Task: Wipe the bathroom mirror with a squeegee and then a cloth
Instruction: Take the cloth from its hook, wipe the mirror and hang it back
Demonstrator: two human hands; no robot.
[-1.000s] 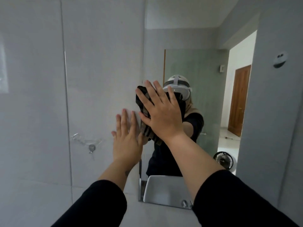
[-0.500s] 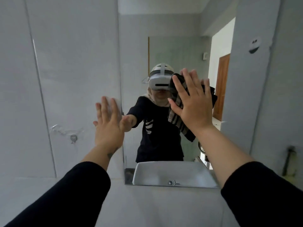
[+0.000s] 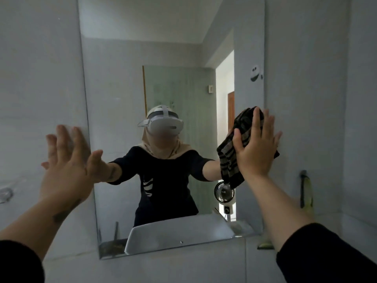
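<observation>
A tall frameless mirror (image 3: 126,82) hangs on the grey tiled wall and fills the middle of the view. My right hand (image 3: 255,148) presses a dark striped cloth (image 3: 230,162) flat against the glass at the mirror's right edge, fingers spread over it. My left hand (image 3: 65,160) rests open on the wall tile just left of the mirror's left edge, its thumb touching the glass. A dark-handled tool with a yellow-green end (image 3: 306,193), possibly the squeegee, hangs from a hook on the right wall.
The mirror reflects a white basin (image 3: 175,233), a small fan (image 3: 223,192) and an open doorway. A clear suction hook (image 3: 6,194) sticks to the left wall. A small round black-and-white sticker or holder (image 3: 255,73) sits near the mirror's upper right edge.
My right hand has slid the cloth rightward across the glass, from the left side to the right edge. My view has shifted to face the mirror squarely. The left hand stayed at the left edge.
</observation>
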